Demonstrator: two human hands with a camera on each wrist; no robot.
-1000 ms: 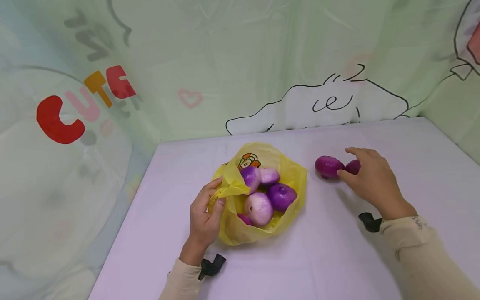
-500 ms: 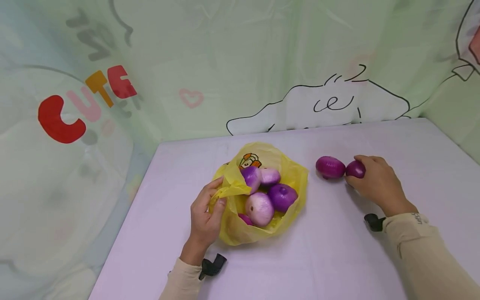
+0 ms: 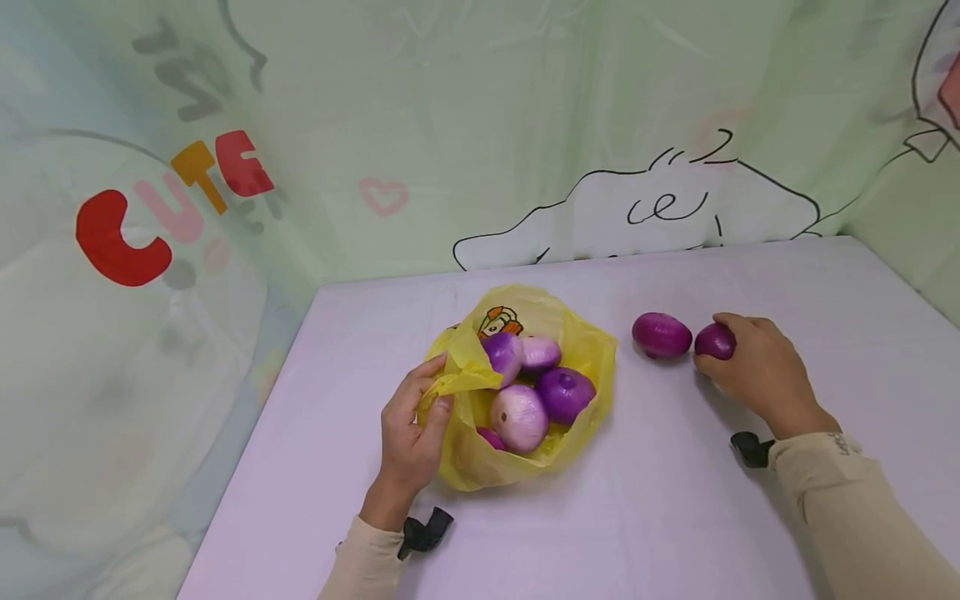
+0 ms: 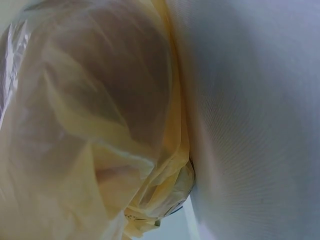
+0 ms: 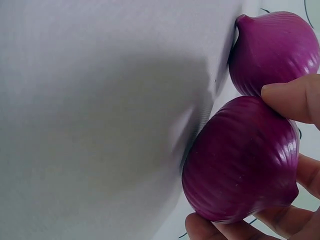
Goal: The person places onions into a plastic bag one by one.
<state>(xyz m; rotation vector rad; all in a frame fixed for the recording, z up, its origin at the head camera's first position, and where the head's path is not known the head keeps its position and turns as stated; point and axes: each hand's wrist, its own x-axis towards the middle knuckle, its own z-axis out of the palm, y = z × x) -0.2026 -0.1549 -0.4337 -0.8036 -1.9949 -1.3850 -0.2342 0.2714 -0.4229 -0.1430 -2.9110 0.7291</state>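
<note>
A yellow plastic bag (image 3: pixel 600 367) stands with its mouth wide, left of the table's middle. Inside it lie several onions, among them a pale one (image 3: pixel 519 417) and a deep purple one (image 3: pixel 566 395). My left hand (image 3: pixel 411 429) holds the bag's left rim between thumb and fingers; the left wrist view is mostly filled by the bag's side (image 4: pixel 75 150). On the right, my right hand (image 3: pixel 761 367) grips a dark red onion (image 5: pixel 242 160), thumb on one side and fingers on the other. Another red onion (image 3: pixel 662 336) rests on the table just left of it.
A pale lilac cloth covers the table (image 3: pixel 600 533). Behind it and to the left hang printed curtains (image 3: pixel 420 125) with cartoon drawings and coloured letters. A black camera mount (image 3: pixel 427 532) is strapped at the left wrist, another (image 3: pixel 750 450) at the right.
My right hand has come down and closed round the right-hand onion, then shifted it slightly right, widening the gap to the other onion. The left hand and bag stay in place.
</note>
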